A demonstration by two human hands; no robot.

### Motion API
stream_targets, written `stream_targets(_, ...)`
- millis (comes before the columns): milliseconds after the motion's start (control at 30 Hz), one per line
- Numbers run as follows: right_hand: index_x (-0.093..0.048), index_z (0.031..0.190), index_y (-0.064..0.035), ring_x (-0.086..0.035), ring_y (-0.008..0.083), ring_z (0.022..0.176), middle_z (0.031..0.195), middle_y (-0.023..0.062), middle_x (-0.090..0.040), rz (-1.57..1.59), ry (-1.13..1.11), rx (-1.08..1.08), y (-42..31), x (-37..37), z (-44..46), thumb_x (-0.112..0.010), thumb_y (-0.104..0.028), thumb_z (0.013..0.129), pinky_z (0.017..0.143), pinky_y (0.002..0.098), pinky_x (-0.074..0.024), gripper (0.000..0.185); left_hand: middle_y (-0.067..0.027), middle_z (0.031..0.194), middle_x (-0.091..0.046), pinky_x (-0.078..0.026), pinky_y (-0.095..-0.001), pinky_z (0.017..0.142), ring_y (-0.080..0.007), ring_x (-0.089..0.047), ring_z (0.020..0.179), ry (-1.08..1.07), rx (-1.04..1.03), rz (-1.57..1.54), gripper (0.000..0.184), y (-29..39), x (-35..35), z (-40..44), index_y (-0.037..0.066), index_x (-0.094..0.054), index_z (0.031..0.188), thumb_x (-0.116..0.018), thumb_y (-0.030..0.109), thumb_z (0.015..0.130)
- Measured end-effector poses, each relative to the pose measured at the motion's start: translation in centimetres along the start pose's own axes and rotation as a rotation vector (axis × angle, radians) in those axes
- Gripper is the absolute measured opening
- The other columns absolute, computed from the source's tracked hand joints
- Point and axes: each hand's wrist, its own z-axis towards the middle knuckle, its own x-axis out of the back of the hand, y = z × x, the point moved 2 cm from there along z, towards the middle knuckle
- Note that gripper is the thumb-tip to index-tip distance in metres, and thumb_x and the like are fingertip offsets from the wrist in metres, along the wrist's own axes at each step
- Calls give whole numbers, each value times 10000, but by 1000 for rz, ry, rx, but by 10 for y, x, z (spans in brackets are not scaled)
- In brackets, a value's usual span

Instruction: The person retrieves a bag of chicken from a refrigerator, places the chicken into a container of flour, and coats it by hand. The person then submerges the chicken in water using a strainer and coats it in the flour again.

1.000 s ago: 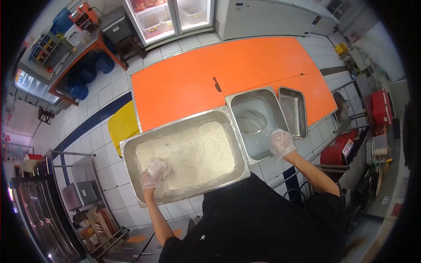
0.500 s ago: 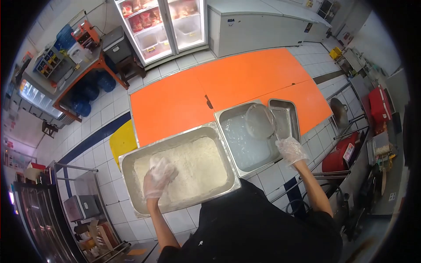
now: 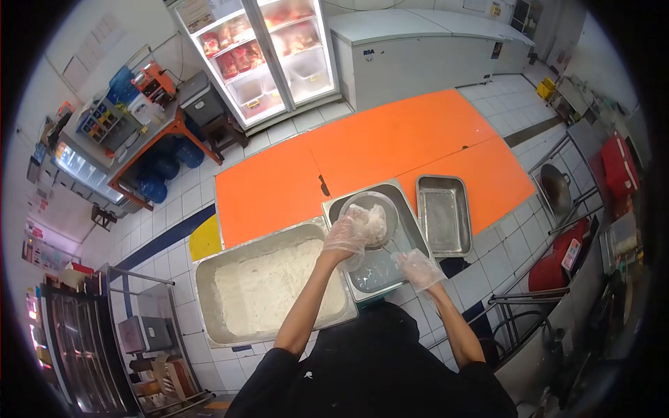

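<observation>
My left hand (image 3: 343, 238), in a clear plastic glove, is over the left side of a round strainer (image 3: 393, 233). Its fingers are curled against a lumpy, flour-coated white piece (image 3: 375, 221), whose exact kind I cannot make out. The strainer is above a metal pan of cloudy liquid (image 3: 376, 275). My right hand (image 3: 417, 269), gloved too, is closed at the strainer's handle near the pan's right edge; the glove hides most of the grip. Left of this pan is a larger metal pan (image 3: 203, 306) with pale flour (image 3: 261, 285) spread inside.
An orange table (image 3: 279, 177) extends behind the pans. To the right sits a smaller metal tray (image 3: 444, 212). Beyond the table stand a glass-door fridge (image 3: 268, 52) and a chest freezer (image 3: 418, 70). A rack with a wok (image 3: 555, 188) is at the right.
My left hand has moved right, from the flour pan to the strainer, with the white piece. My right hand and the strainer have shifted left and lower in view. The camera view has tilted.
</observation>
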Motion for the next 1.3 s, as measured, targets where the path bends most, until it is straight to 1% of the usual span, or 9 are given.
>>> stream_targets(100,-590,1005,-77,-612,434,829,821,208,-633,77,17,-28,-4,-12,10,-423,-273,930,757,523,-462,268,-268,1066,-636,-487,-441,884,-401,-610,1040,38,-100,248,563,-33,-19,12,18,-558,1185,-660,402,786)
stream_targets(233,-588,961,-53,-616,413,788,816,214,-626,340,-63,-277,-29,-4,16,-421,-246,948,700,521,-454,256,-245,1034,-654,-495,-440,861,-382,-627,1009,138,258,181,488,2,-5,1,39,-611,1115,-648,396,784)
stream_targets(333,-607,919,-34,-595,449,797,830,245,-622,-4,66,70,-1,-36,16,-386,-306,975,692,540,-433,355,-228,1027,-665,-497,-432,852,-371,-634,998,212,244,0,475,-11,-3,-1,46,-654,1066,-653,418,769)
stream_targets(400,-611,897,-32,-588,453,797,832,249,-621,69,67,-16,-2,-38,9,-393,-316,972,680,540,-432,365,-225,1014,-670,-500,-434,844,-375,-639,987,203,162,-135,487,-13,-1,-3,35,-657,1054,-658,424,761)
stream_targets(600,-617,940,-34,-624,424,809,831,242,-634,88,-119,-238,-12,-30,-10,-360,-238,984,695,528,-480,332,-235,1017,-665,-510,-424,823,-374,-650,952,-175,100,392,438,33,23,9,45,-663,1061,-652,370,766)
stream_targets(767,-618,966,-84,-617,435,796,827,257,-620,53,9,-100,17,-45,-4,-345,-234,978,678,533,-476,312,-208,1003,-679,-513,-409,802,-372,-654,935,96,170,235,354,12,25,13,65,-683,1016,-598,348,820)
stream_targets(1067,-626,852,-46,-610,373,633,696,201,-609,-169,-54,100,59,-63,44,-525,-275,913,558,497,-444,258,-167,927,-697,-507,-360,793,-288,-677,874,402,228,-149,299,-34,64,-39,33,-677,990,-618,255,798)
stream_targets(1133,-647,804,-18,-570,257,553,642,129,-600,303,-295,-331,65,-49,56,-549,-358,914,510,417,-419,370,-164,923,-698,-504,-357,796,-283,-675,874,420,212,-157,291,-56,60,-48,27,-676,986,-623,242,797)
stream_targets(1300,-651,759,-6,-483,127,532,625,35,-556,671,-360,-506,77,-70,53,-574,-421,902,487,307,-376,445,-164,906,-699,-499,-353,800,-272,-672,866,419,162,-269,286,-84,39,-64,13,-673,978,-628,231,799)
